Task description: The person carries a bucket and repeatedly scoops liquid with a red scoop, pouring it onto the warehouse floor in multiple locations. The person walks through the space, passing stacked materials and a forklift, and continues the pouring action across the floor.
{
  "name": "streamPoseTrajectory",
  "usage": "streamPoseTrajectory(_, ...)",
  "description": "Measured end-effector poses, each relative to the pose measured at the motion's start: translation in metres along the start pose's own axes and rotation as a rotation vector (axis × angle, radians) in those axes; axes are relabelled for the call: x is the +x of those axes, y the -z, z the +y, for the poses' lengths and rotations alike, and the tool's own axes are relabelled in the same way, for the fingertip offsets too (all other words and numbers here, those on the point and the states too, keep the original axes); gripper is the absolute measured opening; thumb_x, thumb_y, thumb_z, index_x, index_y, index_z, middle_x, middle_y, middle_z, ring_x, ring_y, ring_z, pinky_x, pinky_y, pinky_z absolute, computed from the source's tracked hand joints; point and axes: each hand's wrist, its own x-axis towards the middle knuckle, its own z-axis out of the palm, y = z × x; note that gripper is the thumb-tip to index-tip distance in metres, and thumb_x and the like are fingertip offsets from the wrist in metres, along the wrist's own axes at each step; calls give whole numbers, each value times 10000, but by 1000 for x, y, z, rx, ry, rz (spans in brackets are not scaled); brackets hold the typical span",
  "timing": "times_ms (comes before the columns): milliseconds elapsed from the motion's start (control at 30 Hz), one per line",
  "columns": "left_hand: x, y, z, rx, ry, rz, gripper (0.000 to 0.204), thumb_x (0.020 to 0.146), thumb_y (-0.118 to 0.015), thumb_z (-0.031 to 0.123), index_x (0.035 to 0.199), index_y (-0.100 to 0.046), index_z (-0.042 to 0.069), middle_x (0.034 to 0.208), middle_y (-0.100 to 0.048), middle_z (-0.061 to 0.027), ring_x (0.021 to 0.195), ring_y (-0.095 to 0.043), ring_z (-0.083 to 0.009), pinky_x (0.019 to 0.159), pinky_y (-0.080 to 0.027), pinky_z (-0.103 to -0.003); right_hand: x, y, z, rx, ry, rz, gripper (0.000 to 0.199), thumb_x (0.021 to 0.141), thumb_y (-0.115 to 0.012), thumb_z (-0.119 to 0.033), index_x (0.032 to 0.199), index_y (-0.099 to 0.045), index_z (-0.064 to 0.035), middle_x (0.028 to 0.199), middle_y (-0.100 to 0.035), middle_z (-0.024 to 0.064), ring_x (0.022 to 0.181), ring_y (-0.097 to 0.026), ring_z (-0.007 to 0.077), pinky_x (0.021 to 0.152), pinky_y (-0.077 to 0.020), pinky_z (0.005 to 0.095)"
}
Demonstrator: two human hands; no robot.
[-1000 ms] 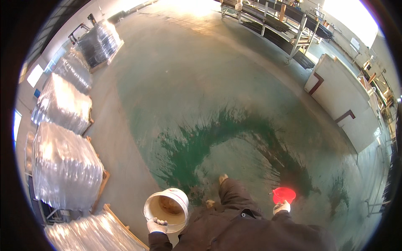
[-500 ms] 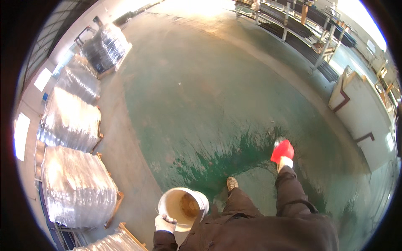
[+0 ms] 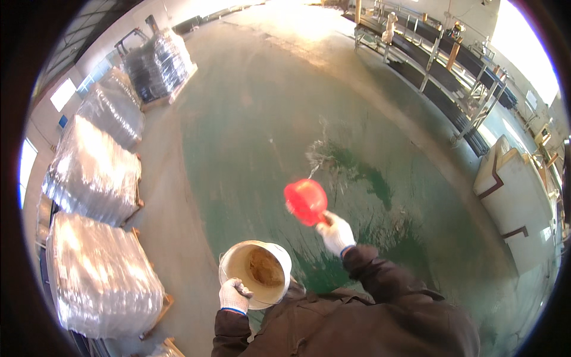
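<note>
- One green floor spans the scene, with dark wet patches ahead and to the right.
- Wrapped stacks line the left: four show well, plus an edge of something similar at the bottom.
- One white bucket, brown inside, sits at the person's front left, its mouth visible from above.
- One red dipper is out over the floor, beyond the bucket and slightly right. Its long axis runs from the right grip forward and left, bowl farthest out; the right hand is clearly nearer it. One splash of liquid shows just past the bowl.
- Two gloved hands: the right grip is clenched around the dipper's handle; the left grip grasps the bucket's near-left rim.
</note>
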Motion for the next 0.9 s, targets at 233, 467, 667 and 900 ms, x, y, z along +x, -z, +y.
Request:
streamPoseTrajectory(233, 90, -42, 140, -25, 34, 20, 146, 936, -590, 72, 814, -520, 107, 697, -456, -22, 554, -435, -176, 525, -402, -341, 2, -124, -142, -501, 355, -394, 559, 997, -693, -249, 1543, -594, -186, 1073, -742, 232, 915, -743, 448, 806, -603, 521)
streamPoseTrajectory(467, 190, -81, 251, -13, 126, 106, 137, 929, -625, 72, 817, -560, 117, 647, -468, -8, 495, -453, -185, 473, -401, -350, 133, -269, -153, -812, 731, -775, 465, 987, -654, -173, 1435, -598, -62, 1028, -729, 205, 843, -786, 367, 665, -618, 490)
streamPoseTrajectory(667, 262, -127, 326, 107, 41, 24, 85, 920, -650, 71, 860, -594, 93, 670, -532, -19, 534, -515, -183, 501, -459, -346, 265, -462, -55, -910, 744, -942, 250, 945, -653, -212, 1069, -792, -46, 965, -785, 171, 865, -794, 340, 717, -629, 474)
streamPoseTrajectory(900, 312, -180, 446, 49, -63, 191, 12, 894, -671, 45, 888, -661, 47, 696, -532, -30, 562, -531, -174, 523, -443, -326, 390, -547, -96, -952, 556, -1205, 325, 1007, -585, -196, 1158, -861, -117, 1182, -817, 175, 1159, -774, 368, 951, -614, 489)
